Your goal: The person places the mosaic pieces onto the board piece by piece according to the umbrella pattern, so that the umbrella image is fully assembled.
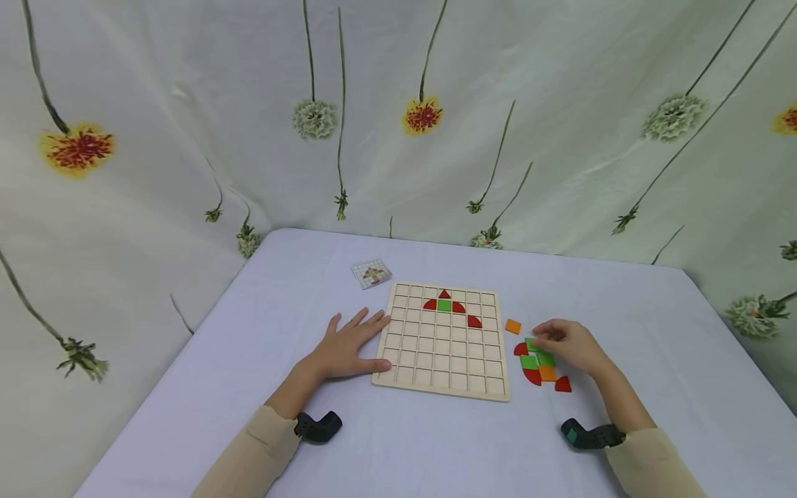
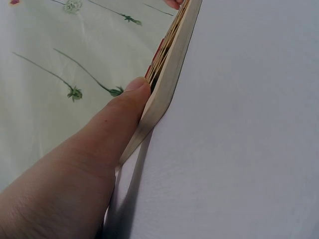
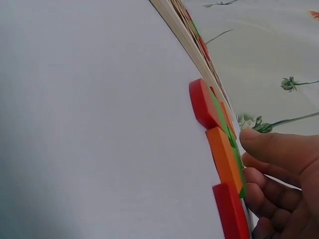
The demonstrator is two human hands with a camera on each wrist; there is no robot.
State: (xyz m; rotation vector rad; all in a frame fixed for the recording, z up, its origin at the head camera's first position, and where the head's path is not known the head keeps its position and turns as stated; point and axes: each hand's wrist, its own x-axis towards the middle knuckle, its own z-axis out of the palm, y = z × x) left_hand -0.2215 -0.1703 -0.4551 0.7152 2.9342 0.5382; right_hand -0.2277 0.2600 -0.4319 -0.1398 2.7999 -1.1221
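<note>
A wooden grid board (image 1: 442, 346) lies on the table. Near its top sit a red triangle (image 1: 445, 294), a green square (image 1: 444, 305) and several red quarter-circles (image 1: 474, 322). My left hand (image 1: 349, 349) spreads flat beside the board, fingertips at its left edge and thumb on its lower left corner. To the right of the board my right hand (image 1: 569, 344) hovers with bent fingers over a cluster of pieces. Its fingertips overlap a green piece (image 1: 531, 344); in the right wrist view a gap shows between thumb (image 3: 259, 142) and fingers, with no piece visible there.
A small pattern card (image 1: 371, 274) lies beyond the board's upper left corner. One orange square (image 1: 513, 326) sits apart, near the board's right edge. Another orange piece (image 1: 547, 373) and a red quarter-circle (image 1: 563, 384) lie at the cluster's near side. Flowered cloth hangs behind the table.
</note>
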